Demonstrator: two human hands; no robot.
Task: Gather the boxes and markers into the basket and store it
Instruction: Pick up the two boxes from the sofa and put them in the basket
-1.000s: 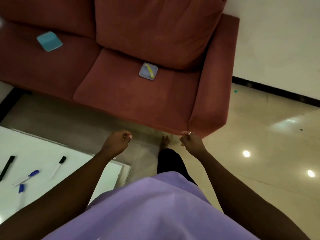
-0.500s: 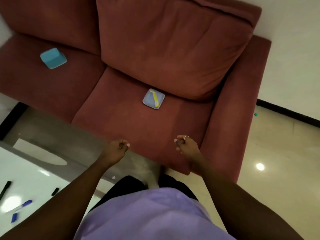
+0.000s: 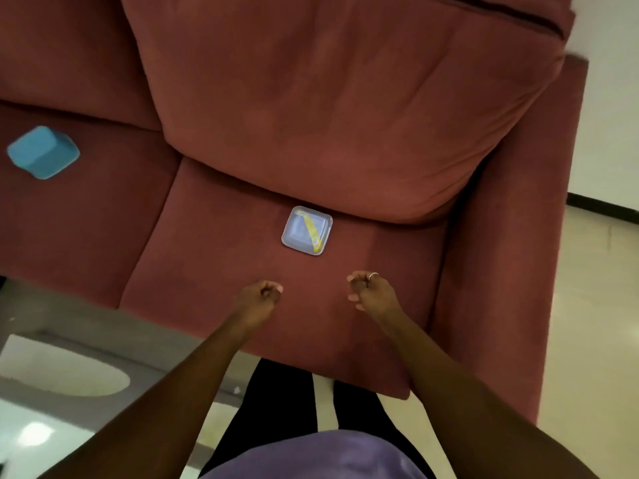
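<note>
Blur smears the blue box [image 3: 43, 152] on the sofa's [image 3: 345, 133] left seat cushion, and the frame edge cuts off the white tabletop [image 3: 34, 437] at lower left. The pale box [image 3: 307, 230] with a yellow stripe lies on the right cushion. Near it, the left hand [image 3: 257, 300] and right hand [image 3: 370, 290] hover apart, each grip curled tight and holding nothing.

A pale blue square box [image 3: 307, 230] with a yellow stripe lies flat on the right seat cushion [image 3: 214, 271]. A brighter blue box [image 3: 43, 152] rests on the left seat cushion [image 3: 86, 219].
</note>
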